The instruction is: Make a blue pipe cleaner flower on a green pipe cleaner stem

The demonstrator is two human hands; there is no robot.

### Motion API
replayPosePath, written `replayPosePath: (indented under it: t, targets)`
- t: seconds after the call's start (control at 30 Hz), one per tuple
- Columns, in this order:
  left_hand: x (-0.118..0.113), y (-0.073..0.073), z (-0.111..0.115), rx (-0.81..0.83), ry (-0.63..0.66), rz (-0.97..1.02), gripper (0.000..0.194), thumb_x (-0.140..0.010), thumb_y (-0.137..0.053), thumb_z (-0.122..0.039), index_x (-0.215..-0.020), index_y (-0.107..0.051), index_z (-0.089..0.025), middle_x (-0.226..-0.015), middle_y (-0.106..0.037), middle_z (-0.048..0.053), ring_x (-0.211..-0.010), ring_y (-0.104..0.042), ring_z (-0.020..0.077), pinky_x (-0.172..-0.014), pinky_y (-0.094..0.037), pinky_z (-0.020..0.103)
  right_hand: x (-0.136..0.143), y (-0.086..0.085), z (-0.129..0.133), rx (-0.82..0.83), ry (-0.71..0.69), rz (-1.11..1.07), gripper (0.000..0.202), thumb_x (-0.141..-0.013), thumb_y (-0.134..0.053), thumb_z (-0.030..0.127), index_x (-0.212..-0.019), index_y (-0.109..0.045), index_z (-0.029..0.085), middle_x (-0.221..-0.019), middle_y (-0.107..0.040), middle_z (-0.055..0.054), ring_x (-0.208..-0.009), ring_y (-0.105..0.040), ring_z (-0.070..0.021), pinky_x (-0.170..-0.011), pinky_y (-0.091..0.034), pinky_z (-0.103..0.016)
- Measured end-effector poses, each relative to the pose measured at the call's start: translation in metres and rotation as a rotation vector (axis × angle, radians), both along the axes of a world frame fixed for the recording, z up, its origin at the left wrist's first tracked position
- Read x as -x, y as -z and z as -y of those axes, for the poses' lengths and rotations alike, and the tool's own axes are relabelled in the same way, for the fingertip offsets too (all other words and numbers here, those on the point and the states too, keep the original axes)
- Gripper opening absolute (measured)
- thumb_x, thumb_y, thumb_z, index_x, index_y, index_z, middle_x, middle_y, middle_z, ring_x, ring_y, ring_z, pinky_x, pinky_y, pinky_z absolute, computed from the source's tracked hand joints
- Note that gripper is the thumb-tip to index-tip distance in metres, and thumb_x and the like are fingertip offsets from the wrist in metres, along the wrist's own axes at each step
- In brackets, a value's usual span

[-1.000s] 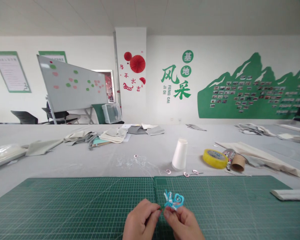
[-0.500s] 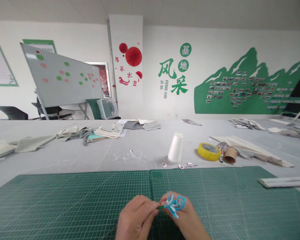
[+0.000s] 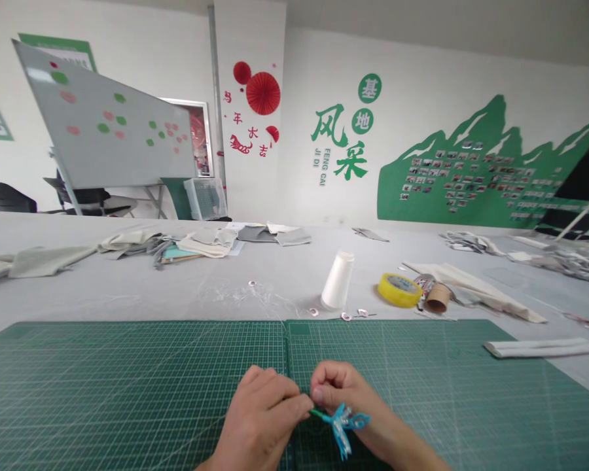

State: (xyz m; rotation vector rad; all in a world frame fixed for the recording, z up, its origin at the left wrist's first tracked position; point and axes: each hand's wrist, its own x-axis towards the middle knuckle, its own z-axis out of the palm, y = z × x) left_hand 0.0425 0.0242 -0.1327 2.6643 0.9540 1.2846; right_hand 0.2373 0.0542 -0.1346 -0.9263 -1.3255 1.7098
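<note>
My left hand (image 3: 262, 418) and my right hand (image 3: 353, 409) meet low at the middle of the green cutting mat (image 3: 127, 386). Between their fingertips they pinch a small blue pipe-cleaner butterfly (image 3: 344, 422) by its thin green stem. The butterfly lies tipped over the back of my right hand, wings pointing toward me. Both hands have their fingers closed on the stem.
Beyond the mat stand an upturned white paper cup (image 3: 337, 280), a yellow tape roll (image 3: 399, 290) and a cardboard tube (image 3: 437, 298). Small metal rings (image 3: 346, 316) and clear thread lie near the cup. Fabric pieces (image 3: 186, 243) lie further back, a white strip (image 3: 540, 347) at right.
The butterfly has swung down from upright above the fingers to lying over my right hand. The hands sit a little higher in view as the head tilted down.
</note>
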Motion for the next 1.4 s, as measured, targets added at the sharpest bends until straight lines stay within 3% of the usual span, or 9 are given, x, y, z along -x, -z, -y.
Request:
replayPosePath:
  t: [0.2, 0.37, 0.53, 0.7, 0.83, 0.93, 1.1, 1.23, 1.4]
  targets:
    - [-0.003, 0.002, -0.002, -0.062, 0.030, -0.003, 0.034, -0.104, -0.031, -0.023, -0.091, -0.063, -0.023, -0.074, -0.063, -0.001, -0.062, -0.045, 0.0165, -0.062, -0.022, 0.033, -0.002, -0.004, 0.002, 0.075, -0.069, -0.011, 0.039, -0.063, -0.082, 0.046, -0.063, -0.055, 0.019, -0.049, -0.041, 0.009, -0.043, -0.024, -0.0070, -0.041, -0.016, -0.022]
    - [-0.004, -0.004, -0.001, -0.092, 0.013, -0.057, 0.038, -0.104, -0.027, -0.022, -0.090, -0.062, -0.022, -0.073, -0.063, -0.001, -0.061, -0.044, 0.0171, -0.061, -0.021, 0.033, -0.003, -0.012, 0.004, 0.000, -0.071, 0.095, 0.037, -0.067, -0.078, 0.047, -0.064, -0.055, 0.018, -0.052, -0.043, 0.008, -0.047, -0.027, -0.0085, -0.044, -0.018, -0.023]
    - [-0.002, -0.013, 0.002, -0.093, -0.031, -0.157, 0.039, -0.104, -0.025, -0.019, -0.091, -0.063, -0.020, -0.072, -0.061, 0.000, -0.062, -0.046, 0.0179, -0.061, -0.022, 0.034, -0.008, -0.026, 0.004, -0.205, -0.016, 0.291, 0.034, -0.070, -0.073, 0.046, -0.062, -0.056, 0.018, -0.056, -0.041, 0.007, -0.053, -0.029, -0.0110, -0.050, -0.021, -0.025]
    - [-0.003, -0.010, 0.002, -0.090, -0.098, -0.179, 0.037, -0.103, -0.030, -0.019, -0.084, -0.062, -0.020, -0.071, -0.061, 0.000, -0.062, -0.046, 0.0182, -0.061, -0.024, 0.034, -0.006, -0.045, 0.013, -0.400, 0.057, 0.538, 0.016, -0.074, -0.067, 0.020, -0.060, -0.061, 0.018, -0.051, -0.034, 0.009, -0.050, -0.029, -0.0117, -0.049, -0.020, -0.026]
    - [-0.003, -0.008, 0.003, -0.066, -0.142, -0.171, 0.037, -0.103, -0.030, -0.018, -0.086, -0.063, -0.020, -0.072, -0.062, 0.000, -0.063, -0.049, 0.0190, -0.061, -0.027, 0.034, 0.000, -0.053, 0.027, -0.746, 0.084, 0.856, 0.015, -0.079, -0.062, 0.011, -0.067, -0.064, 0.018, -0.059, -0.051, 0.004, -0.055, -0.047, -0.0136, -0.054, -0.028, -0.026]
    - [-0.002, -0.008, 0.002, -0.035, -0.185, -0.155, 0.033, -0.101, -0.034, -0.016, -0.088, -0.064, -0.020, -0.073, -0.062, 0.001, -0.064, -0.051, 0.0200, -0.060, -0.030, 0.034, 0.004, -0.049, 0.035, -1.049, 0.073, 1.062, 0.017, -0.084, -0.055, 0.009, -0.073, -0.064, 0.018, -0.068, -0.063, -0.001, -0.057, -0.059, -0.0167, -0.052, -0.032, -0.027]
    - [0.001, -0.007, -0.001, 0.000, -0.239, -0.106, 0.026, -0.098, -0.041, -0.014, -0.092, -0.066, -0.020, -0.078, -0.065, 0.002, -0.068, -0.056, 0.0212, -0.063, -0.039, 0.035, 0.010, -0.032, 0.041, -1.372, 0.152, 1.151, 0.024, -0.081, -0.047, 0.004, -0.070, -0.062, 0.020, -0.061, -0.064, -0.002, -0.049, -0.063, -0.0184, -0.045, -0.032, -0.030]
    - [0.003, -0.004, -0.003, 0.011, -0.267, -0.044, 0.025, -0.096, -0.043, -0.012, -0.094, -0.067, -0.020, -0.081, -0.067, 0.004, -0.072, -0.059, 0.0215, -0.069, -0.046, 0.037, 0.012, -0.019, 0.043, -1.359, 0.108, 1.246, 0.022, -0.077, -0.049, 0.003, -0.072, -0.059, 0.021, -0.058, -0.064, -0.001, -0.044, -0.064, -0.0176, -0.041, -0.028, -0.032]
    - [0.003, -0.004, -0.006, 0.057, -0.273, 0.047, 0.022, -0.096, -0.046, -0.013, -0.094, -0.067, -0.020, -0.082, -0.067, 0.004, -0.073, -0.060, 0.0210, -0.068, -0.051, 0.036, 0.011, -0.003, 0.041, -1.196, 0.090, 1.250, 0.020, -0.086, -0.050, 0.007, -0.081, -0.061, 0.022, -0.063, -0.071, -0.002, -0.047, -0.069, -0.0210, -0.042, -0.027, -0.033]
